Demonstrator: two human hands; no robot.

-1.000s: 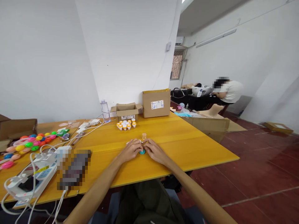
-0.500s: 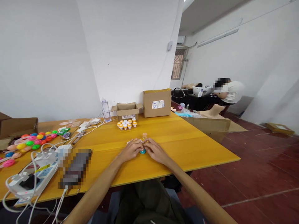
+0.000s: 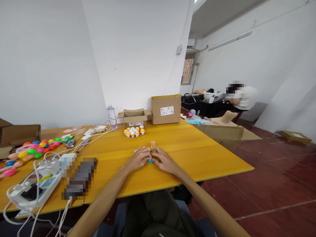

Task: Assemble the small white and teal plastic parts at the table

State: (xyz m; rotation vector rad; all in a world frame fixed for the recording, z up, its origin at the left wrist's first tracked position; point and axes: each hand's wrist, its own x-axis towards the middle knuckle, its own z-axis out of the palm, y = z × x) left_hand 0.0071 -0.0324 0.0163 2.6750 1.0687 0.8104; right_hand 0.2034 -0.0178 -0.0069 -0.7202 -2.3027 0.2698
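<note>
Over the yellow tabletop, my left hand (image 3: 139,158) and my right hand (image 3: 164,160) meet with fingers bent inward. Between the fingertips sits a small round teal piece (image 3: 150,161), partly covered; both hands grip it from the sides. A bit of something white shows above it among the fingers, too small to name. Just beyond the fingertips stands a small clear plastic cup (image 3: 153,144). Some white bits peek out past the left knuckles. Farther back is a cluster of small white bottles with orange collars (image 3: 132,133).
An open cardboard box (image 3: 135,118) and a closed carton (image 3: 166,110) stand by the wall, beside a water bottle (image 3: 112,118). At left lie colourful balls (image 3: 39,148), a power strip (image 3: 46,184) with cables and a blurred dark device (image 3: 80,177). A person (image 3: 244,97) sits far right.
My fingers shift very slightly around the teal piece, which shows a little less now. Everything else stays where it was.
</note>
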